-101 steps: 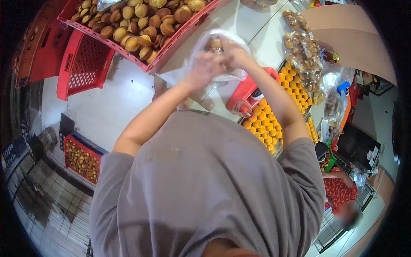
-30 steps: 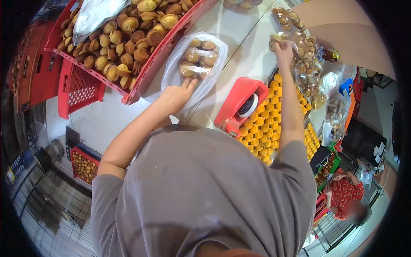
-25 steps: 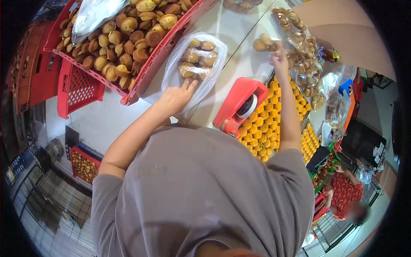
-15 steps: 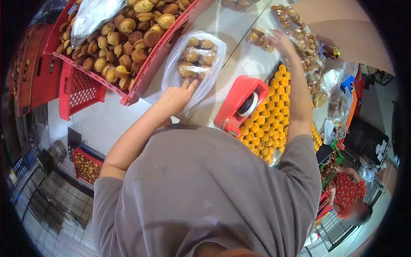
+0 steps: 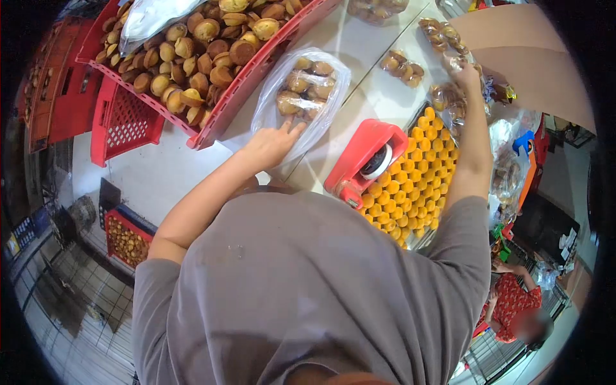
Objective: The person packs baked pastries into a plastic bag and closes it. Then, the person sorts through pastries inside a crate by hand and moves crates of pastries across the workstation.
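My left hand [image 5: 269, 146] lies on the near edge of an open clear plastic bag [image 5: 343, 80], two fingers stretched out against the wrapped round cakes [image 5: 307, 86] inside it. To the right, my right hand [image 5: 467, 77] is at the pile of wrapped cake packs [image 5: 443, 35]; its fingertips blend into the wrapping, so their grip is unclear. A single small wrapped pack [image 5: 402, 68] lies on the white table [image 5: 362, 102] between the two hands.
A red crate [image 5: 224, 106] heaped with loose cakes and a white plastic bag [image 5: 157, 19] stands at upper left. A red tape dispenser [image 5: 366, 154] sits beside a tray of orange-yellow pieces [image 5: 410, 189]. Another person in red [image 5: 513, 305] is at lower right.
My right hand has brought a small pack from the pile onto the table, let it go, and moved back right to the pile. My left hand has stayed at the bag lately.
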`<action>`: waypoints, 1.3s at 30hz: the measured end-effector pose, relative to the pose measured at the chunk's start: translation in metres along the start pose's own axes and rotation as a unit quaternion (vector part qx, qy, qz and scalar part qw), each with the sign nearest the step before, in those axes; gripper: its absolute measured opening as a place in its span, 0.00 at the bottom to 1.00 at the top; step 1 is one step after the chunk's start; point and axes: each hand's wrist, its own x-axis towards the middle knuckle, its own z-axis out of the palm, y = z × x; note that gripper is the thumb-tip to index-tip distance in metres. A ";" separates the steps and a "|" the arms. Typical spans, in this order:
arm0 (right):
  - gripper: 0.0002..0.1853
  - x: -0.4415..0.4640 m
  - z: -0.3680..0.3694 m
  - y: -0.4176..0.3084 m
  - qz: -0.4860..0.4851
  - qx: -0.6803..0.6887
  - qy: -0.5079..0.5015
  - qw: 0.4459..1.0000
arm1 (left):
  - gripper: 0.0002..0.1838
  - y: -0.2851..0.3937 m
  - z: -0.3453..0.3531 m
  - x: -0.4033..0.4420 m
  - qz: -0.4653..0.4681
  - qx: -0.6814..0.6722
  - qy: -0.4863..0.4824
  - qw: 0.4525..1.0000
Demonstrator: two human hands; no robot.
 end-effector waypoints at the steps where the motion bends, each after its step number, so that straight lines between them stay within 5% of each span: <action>1: 0.17 0.003 -0.003 0.002 -0.022 0.158 -0.083 0.984 | 0.30 -0.001 0.002 0.001 0.001 -0.005 0.003 1.000; 2: 0.18 0.007 -0.007 0.004 -0.045 0.309 -0.162 0.936 | 0.30 0.000 0.003 0.002 0.001 -0.010 0.008 1.000; 3: 0.17 -0.025 -0.045 -0.036 -0.054 0.309 -0.259 0.914 | 0.30 0.001 0.003 0.002 0.001 -0.012 0.009 1.000; 5: 0.20 -0.029 -0.038 -0.051 -0.209 0.319 -0.290 0.878 | 0.29 0.002 0.002 0.003 0.002 -0.002 -0.005 1.000; 12: 0.23 -0.034 0.018 -0.089 -0.210 0.156 -0.378 0.888 | 0.30 0.003 0.003 0.004 0.001 0.003 -0.005 1.000; 15: 0.15 -0.072 0.032 -0.091 -0.379 0.051 -0.075 0.921 | 0.30 0.005 0.007 0.007 0.002 -0.003 0.009 1.000; 16: 0.19 -0.096 0.033 -0.097 -0.415 0.082 0.035 0.905 | 0.29 0.006 0.005 0.008 -0.003 -0.012 0.004 1.000; 18: 0.24 -0.115 0.034 -0.110 -0.431 0.095 0.058 0.895 | 0.29 0.009 0.004 0.007 -0.011 -0.025 -0.002 1.000; 19: 0.38 -0.122 0.033 -0.117 -0.454 0.119 0.126 0.874 | 0.28 0.009 0.002 0.007 -0.009 -0.031 -0.010 0.999; 20: 0.38 -0.125 0.032 -0.123 -0.456 0.120 0.124 0.873 | 0.27 0.009 0.002 0.006 -0.006 -0.035 -0.019 0.999; 22: 0.48 -0.129 0.026 -0.132 -0.385 -0.009 0.071 0.920 | 0.26 0.012 0.001 0.004 -0.019 -0.068 -0.015 0.997; 26: 0.54 -0.118 0.027 -0.144 -0.303 -0.040 -0.055 0.950 | 0.25 0.015 0.009 0.004 -0.027 -0.124 0.052 0.990; 28: 0.56 -0.108 0.027 -0.130 -0.197 0.162 -0.148 0.955 | 0.25 0.019 0.003 -0.001 -0.027 -0.094 0.039 0.994; 32: 0.57 -0.135 -0.022 -0.144 -0.190 0.450 -0.166 0.856 | 0.22 0.021 0.002 -0.004 -0.025 -0.041 0.015 0.999; 35: 0.62 -0.195 -0.056 -0.192 -0.286 0.619 -0.332 0.652 | 0.23 0.026 0.005 -0.001 -0.045 -0.046 -0.014 0.998; 36: 0.61 -0.211 -0.048 -0.206 -0.342 0.577 -0.322 0.668 | 0.23 0.025 0.006 0.002 -0.040 -0.044 -0.012 0.998; 37: 0.61 -0.227 -0.050 -0.225 -0.347 0.457 -0.314 0.756 | 0.21 0.023 0.011 0.005 -0.018 -0.027 -0.042 0.999; 38: 0.60 -0.231 -0.035 -0.239 -0.358 0.463 -0.331 0.740 | 0.18 0.019 0.021 0.009 0.001 -0.010 -0.071 0.997; 39: 0.59 -0.231 -0.015 -0.247 -0.370 0.469 -0.350 0.722 | 0.12 0.004 0.086 0.024 0.056 -0.040 0.334 0.940</action>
